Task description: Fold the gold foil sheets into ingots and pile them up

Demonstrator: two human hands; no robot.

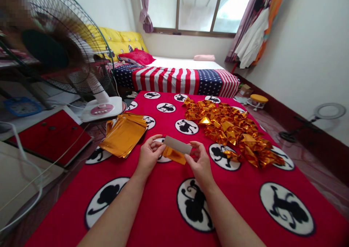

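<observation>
A bright bedroom, and across the front lies a red cloth (152,199) printed with black monkey roundels, a flat stack of gold foil sheets (124,134) to the left and a heap of folded gold pieces (231,129) to the right. Over the middle, the left hand (148,156) and right hand (200,163) share one gold foil sheet (177,150), fingers curled and pinched at either end, its silver back folded up toward us. The fingertips under the sheet are hidden; a spinning fan (60,47) blurs the far left.
</observation>
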